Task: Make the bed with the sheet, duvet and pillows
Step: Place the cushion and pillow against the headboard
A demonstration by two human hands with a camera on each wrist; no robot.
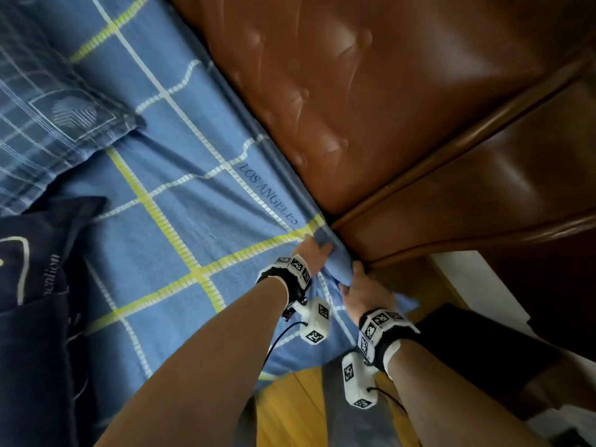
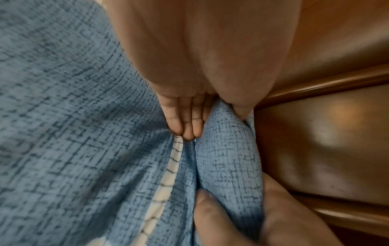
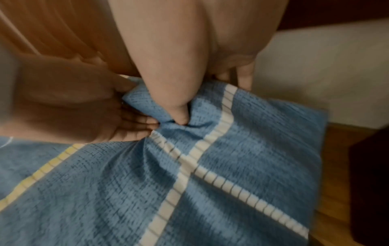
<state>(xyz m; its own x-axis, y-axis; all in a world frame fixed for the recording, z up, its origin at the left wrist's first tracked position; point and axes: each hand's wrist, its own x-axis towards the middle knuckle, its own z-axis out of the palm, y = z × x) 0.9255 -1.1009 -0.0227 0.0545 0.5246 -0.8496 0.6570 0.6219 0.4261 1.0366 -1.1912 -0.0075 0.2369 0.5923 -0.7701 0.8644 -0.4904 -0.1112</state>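
A blue sheet (image 1: 180, 201) with white and yellow check lines covers the mattress up to the headboard. At the corner beside the headboard its cloth is bunched into a fold (image 2: 227, 158). My left hand (image 1: 314, 253) pinches that fold between thumb and fingers (image 2: 187, 123). Just right of it, my right hand (image 1: 361, 285) grips the same bunch, with the thumb (image 3: 179, 113) pushed into the cloth and the fingers behind the sheet's edge. The sheet's loose corner (image 3: 273, 141) hangs over the side of the bed. A dark checked pillow (image 1: 48, 124) lies at the far left.
The brown tufted leather headboard (image 1: 354, 91) stands right against both hands. A dark navy piece of bedding (image 1: 32, 301) with pale lettering lies at the left edge. Wooden floor (image 1: 290, 411) shows below the bed, and a dark piece of furniture (image 1: 483, 343) stands at the right.
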